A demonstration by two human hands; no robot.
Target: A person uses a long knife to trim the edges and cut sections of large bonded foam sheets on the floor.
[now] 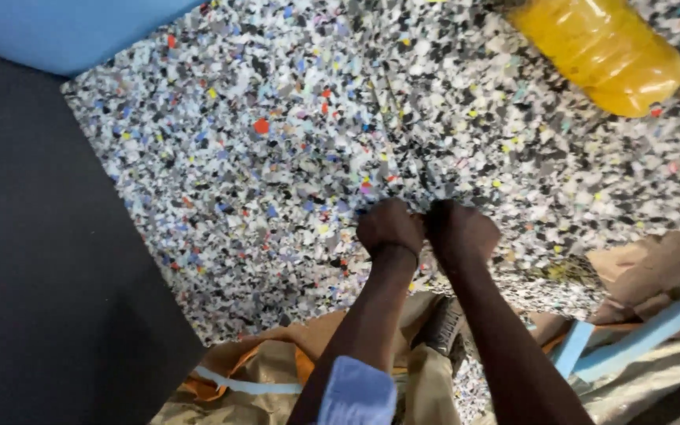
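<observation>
A large sheet of multicoloured speckled foam (293, 142) fills most of the view. My left hand (389, 227) and my right hand (460, 232) are clenched side by side at the sheet's near middle, each fist pinching the foam. A faint seam or slit (400, 126) runs away from my fists toward the far side. What lies between my fingers is hidden. A pale blue sleeve cuff (357, 393) shows on my left forearm.
A yellow plastic bottle (604, 51) lies on the foam at the far right. A dark grey panel (49, 267) covers the left side, with a blue surface (64, 27) beyond it. Tan fabric (269, 370) and blue strips (639, 330) lie near my shoe (444, 324).
</observation>
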